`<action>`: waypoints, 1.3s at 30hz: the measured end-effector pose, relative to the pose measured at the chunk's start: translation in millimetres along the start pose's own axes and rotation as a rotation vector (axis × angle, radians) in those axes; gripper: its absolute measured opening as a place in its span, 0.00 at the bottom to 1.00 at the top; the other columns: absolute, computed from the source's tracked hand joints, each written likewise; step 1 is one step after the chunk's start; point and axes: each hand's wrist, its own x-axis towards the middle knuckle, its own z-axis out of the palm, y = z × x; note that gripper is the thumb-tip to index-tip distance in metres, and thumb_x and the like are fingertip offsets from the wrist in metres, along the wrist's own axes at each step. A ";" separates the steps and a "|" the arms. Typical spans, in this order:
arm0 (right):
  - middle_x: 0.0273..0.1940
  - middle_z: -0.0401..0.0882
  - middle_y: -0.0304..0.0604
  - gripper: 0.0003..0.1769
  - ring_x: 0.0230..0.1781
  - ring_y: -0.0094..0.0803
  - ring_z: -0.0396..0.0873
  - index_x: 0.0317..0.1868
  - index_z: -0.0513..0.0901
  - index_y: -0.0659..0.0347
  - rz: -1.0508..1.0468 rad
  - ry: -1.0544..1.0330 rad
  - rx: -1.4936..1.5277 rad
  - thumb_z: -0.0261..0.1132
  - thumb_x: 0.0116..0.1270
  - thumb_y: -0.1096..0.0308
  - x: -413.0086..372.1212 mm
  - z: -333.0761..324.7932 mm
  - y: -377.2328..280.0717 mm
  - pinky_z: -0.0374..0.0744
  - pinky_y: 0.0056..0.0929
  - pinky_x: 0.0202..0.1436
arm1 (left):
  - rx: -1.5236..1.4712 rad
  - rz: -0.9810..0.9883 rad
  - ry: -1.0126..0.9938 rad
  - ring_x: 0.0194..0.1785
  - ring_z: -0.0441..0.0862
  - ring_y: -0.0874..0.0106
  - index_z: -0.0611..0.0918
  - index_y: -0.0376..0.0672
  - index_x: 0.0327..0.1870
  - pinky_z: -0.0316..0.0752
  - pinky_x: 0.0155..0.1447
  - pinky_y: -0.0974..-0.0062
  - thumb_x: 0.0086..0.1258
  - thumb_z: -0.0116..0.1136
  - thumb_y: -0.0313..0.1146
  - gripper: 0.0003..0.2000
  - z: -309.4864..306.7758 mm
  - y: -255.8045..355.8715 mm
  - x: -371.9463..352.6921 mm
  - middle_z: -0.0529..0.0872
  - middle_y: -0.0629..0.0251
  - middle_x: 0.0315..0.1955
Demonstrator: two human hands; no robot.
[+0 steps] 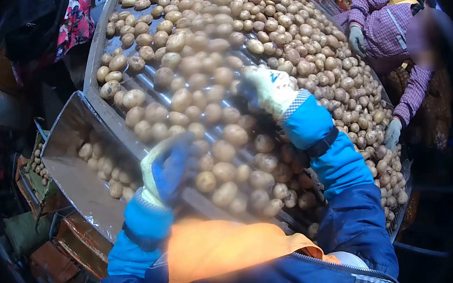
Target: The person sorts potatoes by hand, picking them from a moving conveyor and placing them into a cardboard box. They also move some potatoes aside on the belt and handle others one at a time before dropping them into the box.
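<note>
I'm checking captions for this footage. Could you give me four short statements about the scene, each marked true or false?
1. The wearer's left hand is in a white-and-blue glove. True.
2. The wearer's right hand is bare. False: the right hand wears a pale glove.
3. Round tan potatoes lie inside the grey metal trough. True.
4. The co-worker in the purple checked shirt is at the picture's left edge. False: that person is on the picture's right side.

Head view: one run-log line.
left hand: blurred, grip unclear | right hand: gloved, over potatoes | metal chute: holds potatoes | co-worker: far right
</note>
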 end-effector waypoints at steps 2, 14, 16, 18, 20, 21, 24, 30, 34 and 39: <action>0.41 0.89 0.57 0.10 0.41 0.56 0.88 0.44 0.86 0.61 -0.106 0.096 -0.060 0.64 0.68 0.66 2.5 38.8 13.4 0.84 0.55 0.48 | 0.004 0.001 -0.008 0.37 0.90 0.73 0.83 0.31 0.64 0.84 0.38 0.77 0.87 0.57 0.40 0.20 -0.3 0.5 -1.4 0.92 0.55 0.44; 0.40 0.90 0.62 0.13 0.43 0.59 0.90 0.46 0.84 0.67 -0.071 -0.146 -0.087 0.63 0.70 0.65 19.4 47.3 18.0 0.86 0.53 0.48 | 0.007 0.068 -0.053 0.40 0.85 0.79 0.85 0.34 0.63 0.79 0.41 0.81 0.84 0.61 0.35 0.16 -1.0 2.2 -3.1 0.92 0.62 0.45; 0.43 0.90 0.63 0.17 0.46 0.59 0.89 0.50 0.84 0.68 -0.088 -0.141 -0.127 0.67 0.69 0.62 29.8 58.9 26.7 0.86 0.52 0.49 | -0.035 0.027 -0.028 0.40 0.85 0.80 0.85 0.34 0.64 0.78 0.40 0.82 0.84 0.61 0.35 0.16 2.9 6.2 -4.7 0.92 0.63 0.44; 0.45 0.90 0.63 0.22 0.47 0.58 0.89 0.53 0.85 0.69 -0.005 -0.202 -0.046 0.71 0.67 0.58 33.0 47.5 22.4 0.87 0.51 0.50 | -0.068 0.002 -0.041 0.39 0.84 0.81 0.85 0.34 0.64 0.77 0.39 0.83 0.84 0.62 0.35 0.16 3.2 8.6 -5.1 0.92 0.63 0.44; 0.47 0.90 0.62 0.28 0.48 0.55 0.89 0.55 0.86 0.68 0.171 -0.329 0.162 0.75 0.64 0.54 34.2 28.7 19.1 0.87 0.49 0.50 | -0.090 -0.007 -0.082 0.39 0.84 0.81 0.85 0.35 0.63 0.77 0.38 0.84 0.83 0.62 0.35 0.16 -1.4 7.3 -3.0 0.92 0.64 0.44; 0.47 0.90 0.61 0.29 0.47 0.53 0.89 0.55 0.86 0.68 0.234 -0.334 0.205 0.77 0.63 0.52 34.3 27.1 19.6 0.87 0.48 0.50 | -0.066 0.010 -0.079 0.37 0.84 0.81 0.85 0.35 0.64 0.77 0.37 0.83 0.84 0.61 0.37 0.17 -2.0 5.5 -1.9 0.92 0.63 0.43; 0.46 0.91 0.58 0.32 0.45 0.46 0.89 0.52 0.89 0.68 0.424 -0.425 0.404 0.80 0.59 0.48 34.9 15.2 18.0 0.85 0.45 0.49 | -0.001 0.052 -0.052 0.33 0.84 0.81 0.85 0.37 0.65 0.79 0.34 0.82 0.86 0.59 0.42 0.19 -0.9 2.3 -0.7 0.92 0.61 0.44; 0.44 0.90 0.55 0.30 0.43 0.43 0.87 0.53 0.88 0.68 0.204 -0.312 0.277 0.78 0.63 0.49 33.1 25.1 31.0 0.84 0.45 0.47 | 0.022 0.000 -0.046 0.33 0.85 0.79 0.85 0.37 0.65 0.81 0.36 0.80 0.85 0.59 0.43 0.19 0.0 5.8 -0.9 0.92 0.60 0.45; 0.43 0.90 0.55 0.28 0.42 0.44 0.87 0.53 0.88 0.67 0.133 -0.271 0.145 0.76 0.65 0.51 43.7 47.8 35.8 0.84 0.45 0.47 | -0.056 -0.012 -0.066 0.35 0.86 0.78 0.84 0.37 0.66 0.82 0.37 0.79 0.85 0.60 0.44 0.21 -3.0 2.2 0.3 0.92 0.59 0.45; 0.44 0.90 0.51 0.20 0.42 0.44 0.86 0.48 0.89 0.64 0.514 -0.228 0.873 0.68 0.76 0.53 27.8 28.6 29.4 0.83 0.41 0.41 | -0.001 0.004 -0.059 0.37 0.86 0.77 0.84 0.36 0.66 0.82 0.39 0.78 0.84 0.61 0.46 0.22 -1.3 4.3 -0.6 0.92 0.59 0.46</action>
